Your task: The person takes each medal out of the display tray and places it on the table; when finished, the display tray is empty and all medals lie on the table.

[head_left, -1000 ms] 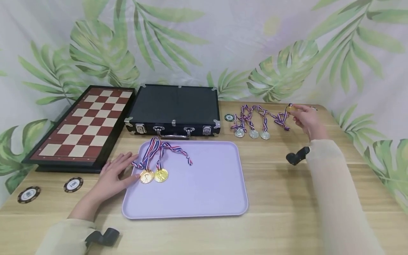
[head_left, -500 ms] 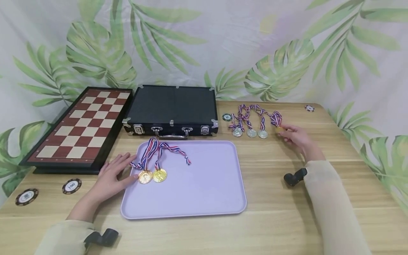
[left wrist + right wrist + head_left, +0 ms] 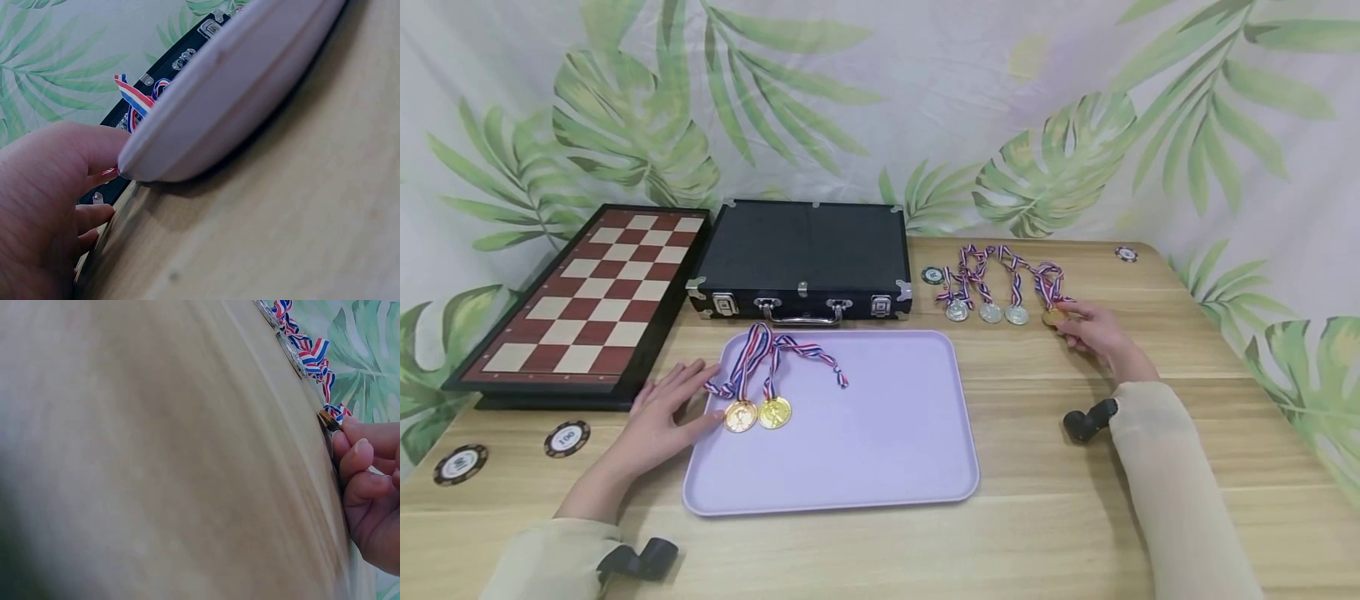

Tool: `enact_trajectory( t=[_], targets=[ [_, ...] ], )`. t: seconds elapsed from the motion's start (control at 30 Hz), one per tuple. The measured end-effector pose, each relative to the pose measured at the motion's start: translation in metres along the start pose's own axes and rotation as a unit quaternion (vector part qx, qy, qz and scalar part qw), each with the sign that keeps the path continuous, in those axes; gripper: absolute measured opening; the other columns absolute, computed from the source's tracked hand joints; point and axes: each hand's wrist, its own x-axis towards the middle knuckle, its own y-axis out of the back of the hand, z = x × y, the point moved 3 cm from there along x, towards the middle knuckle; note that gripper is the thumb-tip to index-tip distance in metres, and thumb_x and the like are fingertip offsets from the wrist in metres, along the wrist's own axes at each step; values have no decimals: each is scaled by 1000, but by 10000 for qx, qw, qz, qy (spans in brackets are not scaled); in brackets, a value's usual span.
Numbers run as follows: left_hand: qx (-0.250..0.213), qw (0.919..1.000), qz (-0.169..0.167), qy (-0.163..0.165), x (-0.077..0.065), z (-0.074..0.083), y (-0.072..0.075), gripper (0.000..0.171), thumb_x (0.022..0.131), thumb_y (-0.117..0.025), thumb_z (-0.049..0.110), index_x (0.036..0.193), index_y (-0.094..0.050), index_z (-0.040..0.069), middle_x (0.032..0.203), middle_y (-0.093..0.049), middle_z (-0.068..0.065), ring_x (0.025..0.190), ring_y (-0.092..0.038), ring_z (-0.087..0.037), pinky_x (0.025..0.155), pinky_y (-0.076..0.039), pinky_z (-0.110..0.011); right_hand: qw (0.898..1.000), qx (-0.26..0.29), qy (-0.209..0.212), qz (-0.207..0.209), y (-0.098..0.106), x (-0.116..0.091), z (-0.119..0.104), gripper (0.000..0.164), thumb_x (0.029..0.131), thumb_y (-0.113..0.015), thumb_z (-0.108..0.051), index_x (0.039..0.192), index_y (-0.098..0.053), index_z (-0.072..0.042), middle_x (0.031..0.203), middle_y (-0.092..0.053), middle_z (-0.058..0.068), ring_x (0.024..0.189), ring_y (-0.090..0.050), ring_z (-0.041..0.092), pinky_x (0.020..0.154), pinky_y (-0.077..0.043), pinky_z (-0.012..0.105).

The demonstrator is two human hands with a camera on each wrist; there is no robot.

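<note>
Six medals (image 3: 774, 412) — two on the tray (image 3: 865, 433)
Right hand (image 3: 1096, 335) pinches a gold medal (image 3: 1052, 317) beside three silver medals (image 3: 990, 313) on the table (image 3: 1045, 467) — left hand (image 3: 661, 412), spread, touches the tray.

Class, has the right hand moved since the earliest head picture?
Yes: judged against the black case, the right hand has shifted left and lower in the head view.

The tray (image 3: 865, 417) is pale lilac; gold medals (image 3: 774, 412) and silver medals (image 3: 990, 313) have ribbons (image 3: 752, 357) striped red, white and blue. The case (image 3: 812, 250) is black with silvery fittings (image 3: 882, 306), the board (image 3: 587, 300) chequered dark red and cream. Green leaves (image 3: 602, 92) pattern the whitish backdrop (image 3: 940, 108), wood grain the pale tan surface (image 3: 1037, 467).
</note>
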Motion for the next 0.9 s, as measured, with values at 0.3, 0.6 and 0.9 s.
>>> enact_trajectory(
  t=[0.3,0.6,0.9],
  targets=[
    [28,10000,-26,14,1,-1,0,61,77,-61,32,129,-40,8,132,-30,-24,123,-17,-40,95,3,-56,9999,-49,-76,55,0,-1,0,56,85,-53,-7,135,-28,-6,66,-56,-5,50,-46,5,44,-37,17],
    [62,10000,-19,24,0,-1,1,62,77,-61,32,130,-39,9,132,-29,-24,123,-16,-40,95,3,-56,9997,219,79,27,-2,-12,-9,57,84,-55,-9,134,-27,-4,71,-59,-2,51,-48,4,45,-39,17],
    [9,10000,-12,-15,1,-1,0,61,77,-61,31,129,-39,9,132,-30,-24,123,-16,-41,95,3,-56,9850,315,1621,-507,-63,-58,-81,49,81,-60,-13,127,-42,-9,85,-51,5,61,-48,10,54,-41,20]
  ],
)
